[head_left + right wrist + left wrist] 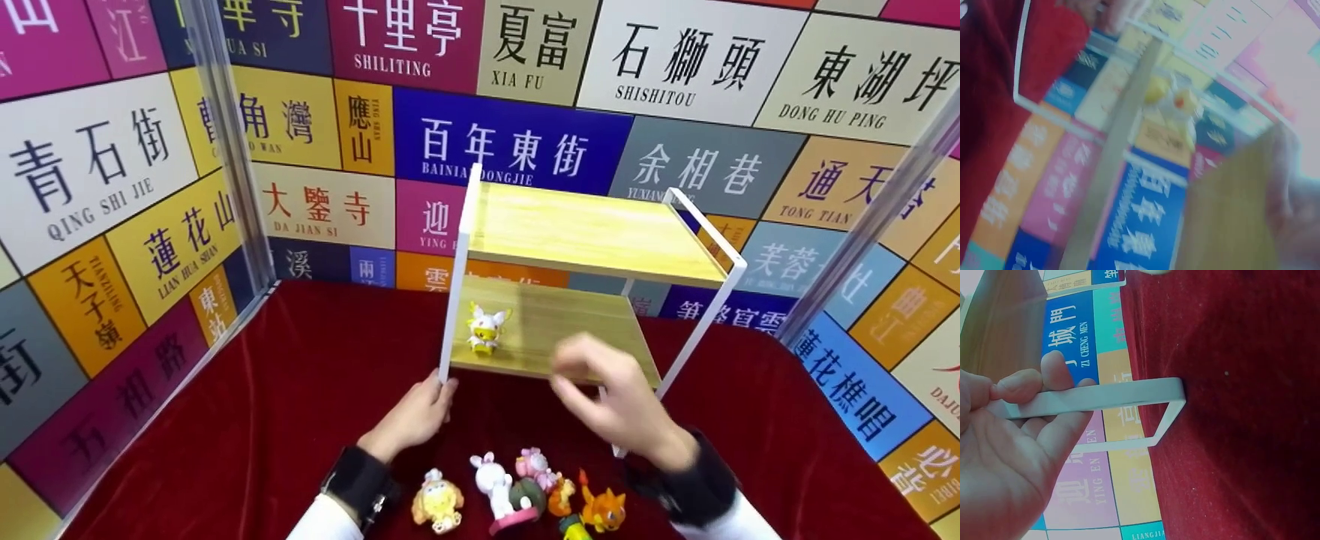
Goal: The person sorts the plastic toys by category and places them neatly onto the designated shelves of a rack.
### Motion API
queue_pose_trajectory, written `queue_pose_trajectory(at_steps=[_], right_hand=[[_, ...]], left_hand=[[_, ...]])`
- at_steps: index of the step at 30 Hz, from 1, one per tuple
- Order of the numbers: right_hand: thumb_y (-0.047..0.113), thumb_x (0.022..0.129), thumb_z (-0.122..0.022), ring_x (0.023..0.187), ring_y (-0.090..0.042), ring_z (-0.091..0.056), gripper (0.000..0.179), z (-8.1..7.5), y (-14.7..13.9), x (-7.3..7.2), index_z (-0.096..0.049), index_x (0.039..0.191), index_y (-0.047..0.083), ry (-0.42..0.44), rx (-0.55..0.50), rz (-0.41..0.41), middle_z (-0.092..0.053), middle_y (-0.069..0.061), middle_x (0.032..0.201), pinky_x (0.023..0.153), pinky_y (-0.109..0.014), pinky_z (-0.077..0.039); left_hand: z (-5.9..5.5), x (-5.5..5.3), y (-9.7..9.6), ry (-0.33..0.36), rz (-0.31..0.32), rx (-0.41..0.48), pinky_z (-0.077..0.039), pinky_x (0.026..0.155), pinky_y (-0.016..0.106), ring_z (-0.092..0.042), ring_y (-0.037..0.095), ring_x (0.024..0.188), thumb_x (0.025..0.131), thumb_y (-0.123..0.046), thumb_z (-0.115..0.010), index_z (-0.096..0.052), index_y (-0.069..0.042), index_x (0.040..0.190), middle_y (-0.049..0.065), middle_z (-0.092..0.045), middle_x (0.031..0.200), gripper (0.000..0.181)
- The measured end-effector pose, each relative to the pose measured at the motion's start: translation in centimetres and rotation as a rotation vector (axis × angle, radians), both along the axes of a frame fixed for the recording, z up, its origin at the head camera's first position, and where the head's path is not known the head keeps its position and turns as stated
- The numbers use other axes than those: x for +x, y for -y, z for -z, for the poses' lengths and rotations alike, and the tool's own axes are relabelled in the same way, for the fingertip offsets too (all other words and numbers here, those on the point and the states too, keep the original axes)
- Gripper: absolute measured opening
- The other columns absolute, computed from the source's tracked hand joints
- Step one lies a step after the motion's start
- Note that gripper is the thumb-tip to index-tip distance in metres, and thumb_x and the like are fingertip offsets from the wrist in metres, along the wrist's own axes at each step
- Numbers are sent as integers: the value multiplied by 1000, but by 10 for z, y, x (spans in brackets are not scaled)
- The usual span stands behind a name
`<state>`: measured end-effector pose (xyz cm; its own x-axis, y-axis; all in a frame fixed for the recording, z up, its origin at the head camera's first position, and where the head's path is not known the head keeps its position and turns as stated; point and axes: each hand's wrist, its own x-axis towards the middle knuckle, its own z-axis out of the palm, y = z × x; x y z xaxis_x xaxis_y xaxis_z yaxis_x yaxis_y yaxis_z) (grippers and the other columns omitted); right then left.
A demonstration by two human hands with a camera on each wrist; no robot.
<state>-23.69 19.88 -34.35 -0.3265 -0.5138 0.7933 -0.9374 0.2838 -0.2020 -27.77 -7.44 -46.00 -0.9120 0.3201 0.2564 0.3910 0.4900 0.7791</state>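
A two-tier rack (592, 229) with a white frame and wood-look boards stands on the cloth. My left hand (416, 416) grips its front left leg; in the left wrist view the fingers and thumb wrap the white bar (1134, 395). A small yellow figurine in a white costume (485, 334) stands at the left of the lower board (555, 322). My right hand (615, 397) hovers before that board's right part, fingers loosely bent, no object visible between them. In the right wrist view the hand is blurred at the right edge, and the figurine (1176, 98) shows behind the board edge.
Toy figurines lie nearer me: a yellow one (438, 501), a white rabbit (491, 480), a pink one (534, 465) and an orange one (604, 511), with others beside them. Dark red cloth (300, 420) covers the table. Printed panels (510, 135) rise behind and at both sides.
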Motion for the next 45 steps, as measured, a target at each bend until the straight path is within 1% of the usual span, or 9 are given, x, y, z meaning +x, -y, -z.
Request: queue_pose_trajectory(at_steps=[3,11,18,21,24,31,34,40,45], right_hand=[[-10,75,-73,77,-11,-61,27,13,-22,12,-67,96,7,-56,79,-81,-67,-4,89,72,-15,-50],[-13,70,-77,55,2,-48,33,57,-59,23,-68,91,10,-27,123,21,-66,2,75,53,-2,-36],[3,80,-81,64,3,-57,23,57,-77,14,-68,93,17,-63,241,151,-67,10,78,57,-11,-46],[19,82,-84,65,2,-57,23,54,-86,20,-68,98,18,51,322,170,-65,12,76,60,-12,-46],[36,77,-87,74,1,-58,41,53,-91,25,-68,109,18,228,450,164,-65,13,82,67,-14,-48],[45,73,-89,96,-3,-64,75,59,-91,30,-61,133,9,600,737,2,-71,-2,114,79,-26,-56],[38,73,-90,94,0,-64,67,64,-85,30,-65,130,11,665,807,10,-73,0,113,78,-23,-55],[17,66,-90,77,6,-56,44,75,-74,30,-76,108,17,628,875,87,-73,13,96,68,-12,-47],[9,67,-87,70,5,-51,33,77,-69,30,-75,97,19,733,882,144,-69,16,87,64,-16,-46]], left_hand=[[1,1,-1,-4,7,-1,-45,59,26,-53,9,60,110,-23,-38,-52,-4,102,-1,-54,67,24],[4,1,-3,-8,11,-9,-43,58,25,-52,8,59,110,-21,-39,-52,-4,99,-3,-52,67,24],[0,-2,-3,-26,-13,-4,-45,59,26,-52,9,60,110,-19,-39,-53,-4,102,-1,-54,67,22],[0,-2,-3,-20,-6,-5,-45,59,25,-52,8,59,110,-20,-39,-53,-6,101,-2,-54,67,22],[0,-1,-2,-20,1,1,-43,57,25,-51,9,59,110,-20,-39,-52,-5,100,-1,-54,67,22],[2,0,0,-12,-3,5,-43,57,25,-51,9,59,110,-23,-39,-52,-6,99,0,-55,67,24],[2,0,0,-8,-11,3,-44,58,26,-52,9,59,110,-23,-39,-53,-6,100,-1,-54,67,25],[2,1,-1,-2,-9,6,-43,55,25,-51,9,58,110,-22,-39,-52,-6,101,-2,-52,67,23],[1,1,-1,-6,-2,6,-43,52,24,-51,9,57,110,-22,-39,-52,-5,102,-1,-53,67,23]])
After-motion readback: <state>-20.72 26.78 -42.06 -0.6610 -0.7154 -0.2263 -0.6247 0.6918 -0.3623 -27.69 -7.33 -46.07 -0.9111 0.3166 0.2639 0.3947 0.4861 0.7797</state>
